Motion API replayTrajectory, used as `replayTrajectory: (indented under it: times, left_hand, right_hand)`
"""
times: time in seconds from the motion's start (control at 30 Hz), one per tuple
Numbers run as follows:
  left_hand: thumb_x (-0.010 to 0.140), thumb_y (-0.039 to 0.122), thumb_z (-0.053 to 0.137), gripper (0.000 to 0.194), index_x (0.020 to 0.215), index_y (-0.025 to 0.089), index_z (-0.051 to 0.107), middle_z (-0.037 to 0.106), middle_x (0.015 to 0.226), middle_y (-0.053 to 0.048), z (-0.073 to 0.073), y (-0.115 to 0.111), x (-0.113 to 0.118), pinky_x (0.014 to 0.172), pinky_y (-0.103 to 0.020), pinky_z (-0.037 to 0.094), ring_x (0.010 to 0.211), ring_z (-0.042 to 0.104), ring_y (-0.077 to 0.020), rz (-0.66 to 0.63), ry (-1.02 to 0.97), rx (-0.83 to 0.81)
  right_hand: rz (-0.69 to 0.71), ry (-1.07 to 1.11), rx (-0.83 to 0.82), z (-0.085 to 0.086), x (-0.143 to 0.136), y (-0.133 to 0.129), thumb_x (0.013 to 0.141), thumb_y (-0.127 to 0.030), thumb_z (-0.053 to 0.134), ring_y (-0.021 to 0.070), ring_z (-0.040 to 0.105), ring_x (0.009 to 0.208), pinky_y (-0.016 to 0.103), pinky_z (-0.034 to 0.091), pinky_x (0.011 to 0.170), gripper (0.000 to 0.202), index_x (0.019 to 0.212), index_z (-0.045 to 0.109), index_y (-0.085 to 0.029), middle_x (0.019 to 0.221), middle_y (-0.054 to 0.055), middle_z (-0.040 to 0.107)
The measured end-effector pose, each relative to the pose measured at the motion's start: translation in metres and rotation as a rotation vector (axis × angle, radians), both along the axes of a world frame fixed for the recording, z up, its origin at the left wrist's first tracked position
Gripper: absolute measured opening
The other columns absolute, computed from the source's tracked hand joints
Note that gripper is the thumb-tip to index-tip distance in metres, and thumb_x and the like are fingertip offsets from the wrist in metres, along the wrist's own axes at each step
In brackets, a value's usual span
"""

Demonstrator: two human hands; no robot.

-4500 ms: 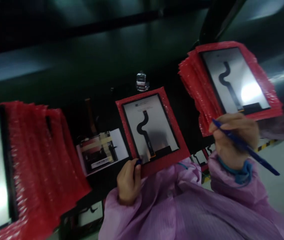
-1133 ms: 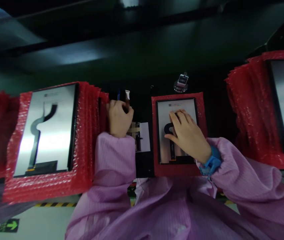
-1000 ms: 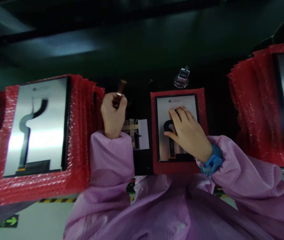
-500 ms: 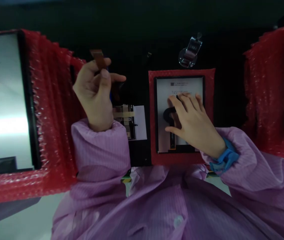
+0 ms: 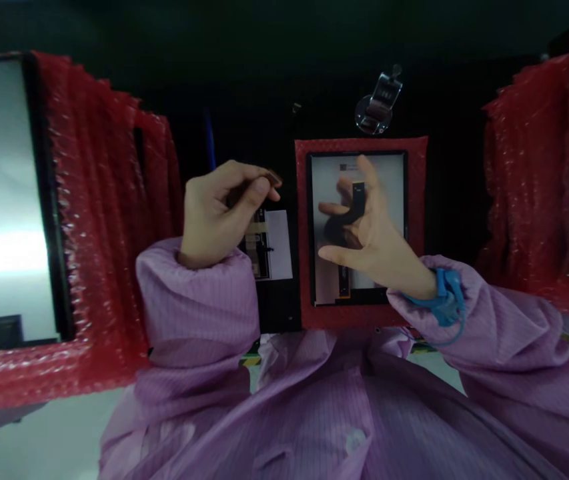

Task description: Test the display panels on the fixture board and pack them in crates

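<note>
In the head view, my left hand (image 5: 227,210) is closed, thumb and fingertips pinching a small brown flex cable (image 5: 275,178), mostly hidden by the fingers. A display panel (image 5: 324,173) with a silvery back and black frame lies on red bubble wrap (image 5: 417,220). My right hand (image 5: 371,233) is over this panel, palm turned up and fingers spread. A black flex cable (image 5: 358,200) from the panel stands raised across the fingers, its end with gold contacts upward. I cannot tell how firmly the fingers touch it. A blue wrist strap (image 5: 447,298) circles my right wrist.
Small parts (image 5: 259,247) and a white card (image 5: 279,245) lie between my hands. Behind the panel is a shiny metal clip (image 5: 383,97). A larger panel (image 5: 4,200) in red bubble wrap stands left; stacked red bubble wrap (image 5: 544,180) is at the right.
My left hand has moved right and down towards the panel, still pinching the brown cable. My right hand has turned from palm down to palm up, and the black cable is now lifted across its fingers.
</note>
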State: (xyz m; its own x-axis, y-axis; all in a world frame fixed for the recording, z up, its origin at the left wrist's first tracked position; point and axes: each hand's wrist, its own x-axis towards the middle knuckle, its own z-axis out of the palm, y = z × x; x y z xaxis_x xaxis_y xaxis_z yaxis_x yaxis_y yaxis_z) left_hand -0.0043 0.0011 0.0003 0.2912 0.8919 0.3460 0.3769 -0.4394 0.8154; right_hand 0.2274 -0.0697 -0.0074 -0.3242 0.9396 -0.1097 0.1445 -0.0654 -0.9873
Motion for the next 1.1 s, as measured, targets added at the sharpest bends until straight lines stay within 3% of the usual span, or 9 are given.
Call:
replayTrajectory:
  times: [0.07, 0.13, 0.2, 0.23, 0.3, 0.47, 0.73, 1.1]
  left_hand:
    - [0.097, 0.032, 0.057, 0.019, 0.086, 0.026, 0.071, 0.074, 0.085, -0.001, 0.002, -0.001, -0.001, 0.075, -0.039, 0.053, 0.083, 0.067, -0.0195, -0.069, 0.124, 0.007]
    - [0.096, 0.031, 0.053, 0.022, 0.080, 0.026, 0.066, 0.072, 0.085, -0.001, 0.004, -0.001, -0.001, 0.082, -0.042, 0.051, 0.088, 0.065, -0.0213, -0.119, 0.254, 0.024]
    - [0.096, 0.031, 0.048, 0.023, 0.078, 0.026, 0.063, 0.071, 0.082, -0.002, 0.006, -0.002, 0.000, 0.085, -0.044, 0.048, 0.087, 0.063, -0.0227, -0.155, 0.346, 0.032]
    - [0.095, 0.031, 0.047, 0.024, 0.077, 0.025, 0.062, 0.070, 0.080, -0.002, 0.007, -0.002, 0.000, 0.085, -0.045, 0.046, 0.086, 0.062, -0.0232, -0.174, 0.379, 0.034]
    - [0.094, 0.030, 0.045, 0.025, 0.077, 0.024, 0.062, 0.068, 0.078, -0.002, 0.009, -0.004, 0.001, 0.086, -0.045, 0.044, 0.085, 0.061, -0.0240, -0.200, 0.439, 0.027]
    - [0.092, 0.031, 0.043, 0.025, 0.075, 0.023, 0.060, 0.065, 0.075, -0.002, 0.012, -0.006, 0.001, 0.091, -0.043, 0.041, 0.083, 0.060, -0.0236, -0.274, 0.554, -0.023]
    - [0.090, 0.032, 0.040, 0.025, 0.076, 0.024, 0.059, 0.064, 0.075, -0.002, 0.013, -0.007, 0.001, 0.101, -0.044, 0.037, 0.089, 0.060, -0.0245, -0.348, 0.611, -0.082]
    - [0.090, 0.034, 0.041, 0.025, 0.075, 0.024, 0.058, 0.063, 0.075, -0.002, 0.015, -0.007, 0.001, 0.101, -0.046, 0.038, 0.089, 0.060, -0.0252, -0.373, 0.569, -0.131]
  right_hand:
    - [0.001, 0.023, 0.007, -0.002, -0.004, -0.002, 0.096, -0.042, 0.055, 0.0199, 0.052, 0.137, 0.043, 0.050, 0.110, 0.094, 0.156, -0.015, -0.028, 0.162, 0.016, 0.030]
    - [0.027, -0.046, 0.086, -0.003, -0.008, -0.003, 0.104, -0.050, 0.035, 0.0198, 0.053, 0.134, 0.045, 0.047, 0.111, 0.056, 0.152, 0.022, -0.024, 0.149, 0.013, 0.050]
    - [0.054, -0.112, 0.212, -0.002, -0.010, -0.002, 0.106, -0.053, 0.019, 0.0200, 0.054, 0.131, 0.045, 0.043, 0.114, 0.050, 0.118, 0.056, -0.021, 0.131, 0.010, 0.061]
    - [0.065, -0.135, 0.278, -0.002, -0.011, -0.001, 0.107, -0.052, 0.017, 0.0201, 0.054, 0.129, 0.045, 0.041, 0.114, 0.052, 0.101, 0.058, -0.021, 0.123, 0.009, 0.063]
    - [0.096, -0.207, 0.378, -0.002, -0.011, 0.004, 0.107, -0.047, 0.022, 0.0206, 0.054, 0.122, 0.046, 0.038, 0.113, 0.046, 0.087, 0.054, -0.021, 0.116, 0.009, 0.064]
    - [0.233, -0.358, 0.478, -0.003, -0.012, 0.019, 0.104, -0.034, 0.037, 0.0219, 0.051, 0.112, 0.046, 0.037, 0.108, 0.027, 0.090, 0.055, -0.020, 0.119, 0.009, 0.062]
    - [0.282, -0.453, 0.544, -0.007, -0.015, 0.028, 0.104, -0.032, 0.038, 0.0240, 0.044, 0.118, 0.047, 0.037, 0.107, 0.027, 0.092, 0.059, -0.020, 0.122, 0.009, 0.058]
    - [0.278, -0.502, 0.560, -0.009, -0.018, 0.027, 0.103, -0.027, 0.038, 0.0243, 0.045, 0.117, 0.047, 0.037, 0.105, 0.027, 0.097, 0.061, -0.017, 0.122, 0.010, 0.058]
